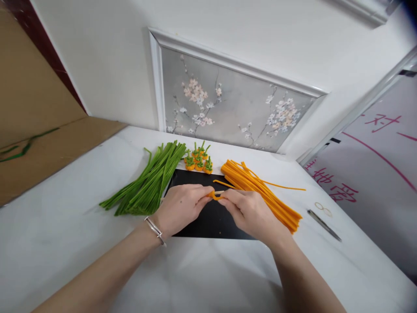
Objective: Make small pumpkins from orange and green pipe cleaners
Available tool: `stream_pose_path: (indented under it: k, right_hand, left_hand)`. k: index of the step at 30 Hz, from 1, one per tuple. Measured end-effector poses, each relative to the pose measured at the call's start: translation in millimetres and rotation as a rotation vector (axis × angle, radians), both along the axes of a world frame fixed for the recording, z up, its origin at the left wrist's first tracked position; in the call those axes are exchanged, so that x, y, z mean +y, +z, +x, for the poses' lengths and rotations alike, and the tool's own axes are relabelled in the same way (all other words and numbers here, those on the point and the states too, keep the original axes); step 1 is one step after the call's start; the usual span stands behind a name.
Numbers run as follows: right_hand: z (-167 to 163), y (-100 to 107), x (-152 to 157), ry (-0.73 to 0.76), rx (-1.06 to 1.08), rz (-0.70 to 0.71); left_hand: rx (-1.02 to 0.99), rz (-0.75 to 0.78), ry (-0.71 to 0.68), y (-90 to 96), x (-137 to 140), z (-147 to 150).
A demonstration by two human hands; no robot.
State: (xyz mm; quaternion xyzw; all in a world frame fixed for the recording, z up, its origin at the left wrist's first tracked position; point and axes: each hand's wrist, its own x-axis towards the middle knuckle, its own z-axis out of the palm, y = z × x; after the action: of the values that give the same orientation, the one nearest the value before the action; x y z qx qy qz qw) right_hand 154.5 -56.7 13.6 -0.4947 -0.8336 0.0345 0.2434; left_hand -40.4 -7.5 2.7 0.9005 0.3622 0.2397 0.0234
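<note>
Above a black mat (208, 221), my left hand (184, 204) and my right hand (249, 213) meet with fingertips pinched. Between them an orange pipe cleaner (215, 196) bends around a thin pale stick (219, 192). My left fingers grip the curled part, and my right fingers pinch the other side; the parts inside both hands are hidden. Left of my left hand lies a bundle of green pipe cleaners (151, 182). A bundle of orange pipe cleaners (260, 191) lies beyond and right of my right hand. Several small orange-and-green pipe-cleaner pieces (198, 158) stand behind the mat.
On the right of the white table (130, 269) lie dark-tipped tweezers (324, 224) and two thin rings (323, 209). A cardboard sheet (65, 148) covers the left side. A wall with a framed flower panel (234, 104) rises behind; a whiteboard (374, 174) leans at right.
</note>
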Motion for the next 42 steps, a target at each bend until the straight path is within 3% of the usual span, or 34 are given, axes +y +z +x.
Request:
stream_pose_path:
  k: [4,7,19,28,36,42]
  right_hand:
    - [2.2,-0.9,4.4,-0.01,0.181,0.044]
    - [3.5,1.0,6.5,-0.013,0.335,0.002]
    - [6.2,-14.8,23.7,0.039,0.754,-0.431]
    - [6.3,-27.2,29.1,0.05,0.823,-0.736]
    - [10.9,-22.6,26.2,0.099,0.699,-0.705]
    - [3.4,-12.4,20.2,0.094,0.46,-0.442]
  left_hand:
    - [0.007,0.05,-0.054,-0.5,-1.4,2.1]
    - [-0.01,0.061,-0.091,1.5,-2.7,3.5]
    - [-0.156,0.139,-0.196,0.0,-4.6,6.3]
    - [-0.249,0.121,-0.194,-0.6,-6.3,6.9]
    - [-0.249,-0.016,-0.075,-0.3,-3.5,5.0]
    - [-0.293,-0.194,-0.004,0.8,2.9,0.7]
